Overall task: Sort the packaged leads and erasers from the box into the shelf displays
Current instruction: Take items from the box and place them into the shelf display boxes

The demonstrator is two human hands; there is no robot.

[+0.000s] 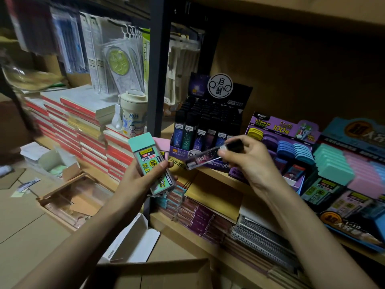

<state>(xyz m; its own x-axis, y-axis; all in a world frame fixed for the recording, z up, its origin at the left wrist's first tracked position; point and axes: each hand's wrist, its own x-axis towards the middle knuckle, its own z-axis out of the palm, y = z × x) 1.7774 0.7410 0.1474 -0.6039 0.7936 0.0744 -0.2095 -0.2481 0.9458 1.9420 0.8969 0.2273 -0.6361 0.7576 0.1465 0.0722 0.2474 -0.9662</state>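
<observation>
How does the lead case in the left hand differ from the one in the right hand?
The mint-capped case in the left hand is wide and flat; the black-capped case in the right hand is slim. The mint-capped case stands cap up, slightly tilted; the black-capped case lies nearly level. The mint-capped case has a pink-capped case behind it; the black-capped case is held alone. Both have clear bodies.
</observation>
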